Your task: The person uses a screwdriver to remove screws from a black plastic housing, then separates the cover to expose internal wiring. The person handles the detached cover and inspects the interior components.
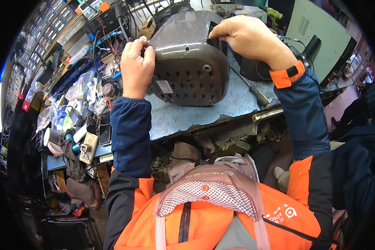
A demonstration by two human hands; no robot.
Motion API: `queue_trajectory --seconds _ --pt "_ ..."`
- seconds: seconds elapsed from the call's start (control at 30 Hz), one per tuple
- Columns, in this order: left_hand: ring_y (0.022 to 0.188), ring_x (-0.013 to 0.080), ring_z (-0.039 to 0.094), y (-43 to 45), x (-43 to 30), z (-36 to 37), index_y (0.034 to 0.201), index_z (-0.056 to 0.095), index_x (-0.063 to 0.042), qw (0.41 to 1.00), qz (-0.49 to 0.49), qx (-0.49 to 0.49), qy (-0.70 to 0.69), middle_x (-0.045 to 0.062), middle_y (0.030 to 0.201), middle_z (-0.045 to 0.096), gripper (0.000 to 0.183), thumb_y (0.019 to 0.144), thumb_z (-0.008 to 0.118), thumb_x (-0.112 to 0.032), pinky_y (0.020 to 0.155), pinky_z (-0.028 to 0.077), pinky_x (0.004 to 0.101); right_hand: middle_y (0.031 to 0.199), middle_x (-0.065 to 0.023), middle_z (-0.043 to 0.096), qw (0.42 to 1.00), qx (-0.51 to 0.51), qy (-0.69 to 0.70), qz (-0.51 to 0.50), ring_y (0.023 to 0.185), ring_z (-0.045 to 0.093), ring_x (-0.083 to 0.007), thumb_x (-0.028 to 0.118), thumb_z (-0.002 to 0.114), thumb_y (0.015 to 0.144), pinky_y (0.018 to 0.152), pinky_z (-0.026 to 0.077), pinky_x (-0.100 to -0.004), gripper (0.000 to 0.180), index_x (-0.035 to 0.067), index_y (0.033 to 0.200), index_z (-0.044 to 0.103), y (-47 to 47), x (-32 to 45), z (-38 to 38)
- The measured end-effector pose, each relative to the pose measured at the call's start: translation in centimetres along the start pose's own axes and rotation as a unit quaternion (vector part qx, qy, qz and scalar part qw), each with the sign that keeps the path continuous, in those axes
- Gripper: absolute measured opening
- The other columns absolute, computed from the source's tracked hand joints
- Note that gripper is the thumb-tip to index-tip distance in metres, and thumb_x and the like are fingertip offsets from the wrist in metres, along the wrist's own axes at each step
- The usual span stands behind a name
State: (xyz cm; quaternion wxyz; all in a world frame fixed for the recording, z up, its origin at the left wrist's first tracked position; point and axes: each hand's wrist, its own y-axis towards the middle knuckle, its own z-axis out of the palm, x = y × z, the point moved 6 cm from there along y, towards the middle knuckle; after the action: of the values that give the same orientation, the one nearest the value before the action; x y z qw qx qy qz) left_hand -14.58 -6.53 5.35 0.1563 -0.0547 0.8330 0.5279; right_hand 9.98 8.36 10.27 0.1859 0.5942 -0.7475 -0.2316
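Observation:
A dark plastic appliance housing (190, 62) lies on its side on the blue worktop, its slotted base with a label and screw recesses facing me. My left hand (139, 64) is at the housing's left edge, thumb and fingers pinched together around something small and whitish at their tips. On the upper right, my right hand (247, 37) pinches a thin metal piece, whose fine tip points left over the housing beside an opening. What that piece belongs to is hidden by the fingers. A screwdriver with a black and yellow handle (258, 96) rests on the worktop right of the housing.
Cluttered bags, cables and small parts cover the left side, with a power strip (88, 148) at the table's edge. A large flat panel (320, 37) stands at the right, near a black cylindrical container (254, 68). Another person's dark clothing (357, 159) shows at far right.

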Motion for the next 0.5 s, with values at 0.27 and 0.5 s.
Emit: queue_trajectory --seconds 0.27,0.5 --pt "0.090 0.0360 0.069 -0.43 -0.34 -0.13 0.099 0.072 -0.001 1.000 0.000 -0.023 0.002 0.016 0.099 0.069 0.013 0.098 0.071 -0.014 0.082 0.056 0.0442 0.108 -0.0110 0.080 0.998 -0.065 0.011 -0.019 0.102 0.076 -0.0328 0.005 0.067 0.095 0.091 0.060 -0.0379 0.024 0.007 0.114 0.081 -1.01 -0.26 0.44" --pt "0.089 0.0358 0.069 -0.48 -0.24 -0.42 0.097 0.072 -0.001 1.000 -0.001 -0.022 0.010 0.016 0.098 0.070 0.013 0.097 0.072 -0.014 0.081 0.056 0.0440 0.108 -0.0098 0.082 0.995 -0.088 0.042 -0.011 0.101 0.077 -0.0317 0.009 0.064 0.092 0.089 0.062 -0.0410 0.030 0.013 0.113 0.084 -1.07 -0.25 0.90"
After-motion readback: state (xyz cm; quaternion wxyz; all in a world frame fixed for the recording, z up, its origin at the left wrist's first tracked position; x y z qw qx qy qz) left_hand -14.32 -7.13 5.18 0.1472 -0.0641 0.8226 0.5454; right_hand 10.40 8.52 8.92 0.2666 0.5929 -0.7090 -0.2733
